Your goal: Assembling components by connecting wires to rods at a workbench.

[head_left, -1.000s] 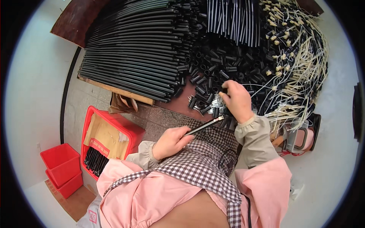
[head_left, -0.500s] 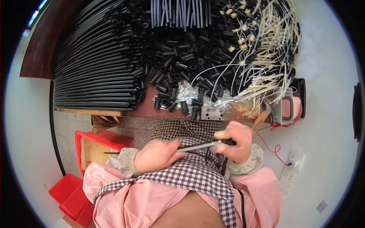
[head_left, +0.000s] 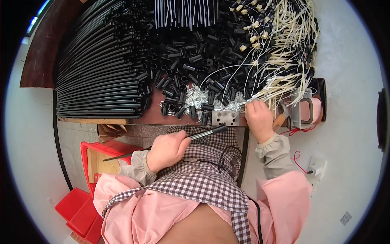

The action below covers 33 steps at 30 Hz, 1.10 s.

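Note:
My left hand [head_left: 168, 150] is wrapped round a long thin black rod [head_left: 202, 133] with a shiny streak. The rod slants up to the right and ends in a thicker black sleeve [head_left: 219, 128]; its other end pokes out past my left wrist. At the table's front edge, my right hand [head_left: 260, 120] has its fingers drawn together and bent down. Their tips touch the edge of a heap of small silvery pins [head_left: 231, 105], beside the ends of pale wires [head_left: 280, 87]. What sits between those fingertips is hidden.
Stacked black rods [head_left: 101, 89] fill the table's left. Loose black tube pieces [head_left: 189, 67] cover its middle. A metal block with holes [head_left: 225, 118] sits at the front edge. A wooden-handled tool [head_left: 279, 121] and a pink device [head_left: 310, 110] lie at right. Red bins [head_left: 77, 209] stand below left.
My right hand has let go of the rod's sleeved end and moved up to the pins at the table edge. My left hand still grips the rod, its sleeved end now tilted higher.

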### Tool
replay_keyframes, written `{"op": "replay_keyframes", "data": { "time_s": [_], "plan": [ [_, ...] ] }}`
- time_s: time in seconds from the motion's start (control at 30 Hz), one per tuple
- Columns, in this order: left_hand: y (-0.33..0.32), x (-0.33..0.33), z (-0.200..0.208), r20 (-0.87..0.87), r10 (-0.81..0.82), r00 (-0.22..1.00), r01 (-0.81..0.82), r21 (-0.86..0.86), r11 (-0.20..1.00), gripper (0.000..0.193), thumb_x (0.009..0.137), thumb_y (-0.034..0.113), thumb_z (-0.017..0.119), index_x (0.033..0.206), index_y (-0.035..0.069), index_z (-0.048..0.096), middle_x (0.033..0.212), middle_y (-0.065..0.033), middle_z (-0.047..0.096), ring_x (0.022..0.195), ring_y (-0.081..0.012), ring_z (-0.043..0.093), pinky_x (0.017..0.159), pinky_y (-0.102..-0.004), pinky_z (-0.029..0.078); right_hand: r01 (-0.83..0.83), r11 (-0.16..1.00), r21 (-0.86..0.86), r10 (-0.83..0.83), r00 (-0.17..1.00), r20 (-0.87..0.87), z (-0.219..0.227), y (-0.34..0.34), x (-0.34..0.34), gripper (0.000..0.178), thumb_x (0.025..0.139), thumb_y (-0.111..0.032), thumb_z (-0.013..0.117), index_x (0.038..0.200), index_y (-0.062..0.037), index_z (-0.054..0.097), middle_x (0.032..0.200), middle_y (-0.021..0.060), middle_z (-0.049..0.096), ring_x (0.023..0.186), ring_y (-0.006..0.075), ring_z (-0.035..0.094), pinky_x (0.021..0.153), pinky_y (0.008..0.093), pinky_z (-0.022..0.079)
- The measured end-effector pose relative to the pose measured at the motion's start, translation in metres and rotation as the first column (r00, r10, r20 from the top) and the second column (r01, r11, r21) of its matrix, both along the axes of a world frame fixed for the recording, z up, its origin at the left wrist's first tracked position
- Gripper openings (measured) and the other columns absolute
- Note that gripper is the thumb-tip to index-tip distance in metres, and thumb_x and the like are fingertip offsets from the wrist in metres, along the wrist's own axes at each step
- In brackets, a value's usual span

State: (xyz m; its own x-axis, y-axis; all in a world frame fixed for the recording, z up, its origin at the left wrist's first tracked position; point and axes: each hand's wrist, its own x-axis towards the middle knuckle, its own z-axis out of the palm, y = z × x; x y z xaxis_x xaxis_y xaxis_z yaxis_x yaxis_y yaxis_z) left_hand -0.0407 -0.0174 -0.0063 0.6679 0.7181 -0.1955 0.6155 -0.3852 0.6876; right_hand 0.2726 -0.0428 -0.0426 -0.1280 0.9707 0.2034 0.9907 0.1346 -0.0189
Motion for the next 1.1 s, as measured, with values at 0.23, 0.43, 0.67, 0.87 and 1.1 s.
{"op": "replay_keyframes", "data": {
  "time_s": [0.23, 0.43, 0.67, 0.87, 1.1],
  "plan": [
    [0.008, 0.026, 0.012, -0.062, 0.060, 0.996, -0.042, 0.254, 0.966, 0.021, 0.087, 0.027, 0.057, 0.083, 0.007, 0.051, 0.069, -0.0138, 0.059, 0.060, -0.0339, 0.059, 0.050, -0.0440, 0.045, -0.001, 0.998, -0.070, -0.022, 0.944, -0.329, 0.008, 0.004, 0.010, 0.010, 0.074, -0.005, 0.061, 0.080, -0.0051, 0.054, 0.086, 0.0098, 0.059, 0.067, 0.0237, 0.057, 0.056, 0.0319, 0.047],
    [0.024, 0.036, -0.003, -0.084, -0.028, 0.996, 0.041, 0.151, 0.988, 0.021, 0.086, 0.026, 0.059, 0.082, 0.008, 0.049, 0.064, -0.0117, 0.057, 0.057, -0.0335, 0.058, 0.048, -0.0440, 0.044, 0.126, 0.992, 0.015, -0.101, 0.859, -0.502, 0.001, -0.004, 0.001, 0.010, 0.078, 0.000, 0.057, 0.087, -0.0011, 0.059, 0.083, 0.0081, 0.058, 0.057, 0.0174, 0.054, 0.051, 0.0269, 0.042],
    [0.012, 0.042, 0.001, -0.103, 0.049, 0.994, -0.018, 0.278, 0.960, 0.022, 0.087, 0.029, 0.056, 0.083, 0.008, 0.051, 0.059, -0.0133, 0.059, 0.055, -0.0327, 0.059, 0.046, -0.0437, 0.045, 0.099, 0.977, -0.189, -0.213, 0.421, -0.882, 0.022, -0.007, -0.028, 0.015, 0.078, 0.003, 0.057, 0.089, -0.0006, 0.066, 0.082, 0.0027, 0.059, 0.069, 0.0094, 0.056, 0.059, 0.0227, 0.042],
    [0.023, 0.043, 0.016, -0.144, -0.002, 0.990, 0.028, 0.179, 0.983, 0.023, 0.087, 0.029, 0.056, 0.081, 0.007, 0.052, 0.058, -0.0136, 0.059, 0.055, -0.0331, 0.059, 0.046, -0.0443, 0.045, 0.110, 0.961, -0.255, -0.270, 0.155, -0.950, 0.007, -0.015, -0.057, 0.020, 0.081, 0.004, 0.055, 0.098, 0.0009, 0.067, 0.091, 0.0028, 0.063, 0.080, 0.0094, 0.057, 0.071, 0.0210, 0.044],
    [0.028, 0.043, 0.017, -0.161, -0.012, 0.987, 0.031, 0.117, 0.993, 0.023, 0.085, 0.028, 0.059, 0.080, 0.007, 0.053, 0.056, -0.0141, 0.057, 0.055, -0.0343, 0.058, 0.048, -0.0450, 0.045, 0.082, 0.955, -0.286, -0.297, 0.187, -0.936, 0.003, -0.016, -0.054, 0.021, 0.083, 0.003, 0.056, 0.101, 0.0024, 0.067, 0.098, 0.0066, 0.067, 0.089, 0.0108, 0.060, 0.078, 0.0210, 0.045]
  ]
}}
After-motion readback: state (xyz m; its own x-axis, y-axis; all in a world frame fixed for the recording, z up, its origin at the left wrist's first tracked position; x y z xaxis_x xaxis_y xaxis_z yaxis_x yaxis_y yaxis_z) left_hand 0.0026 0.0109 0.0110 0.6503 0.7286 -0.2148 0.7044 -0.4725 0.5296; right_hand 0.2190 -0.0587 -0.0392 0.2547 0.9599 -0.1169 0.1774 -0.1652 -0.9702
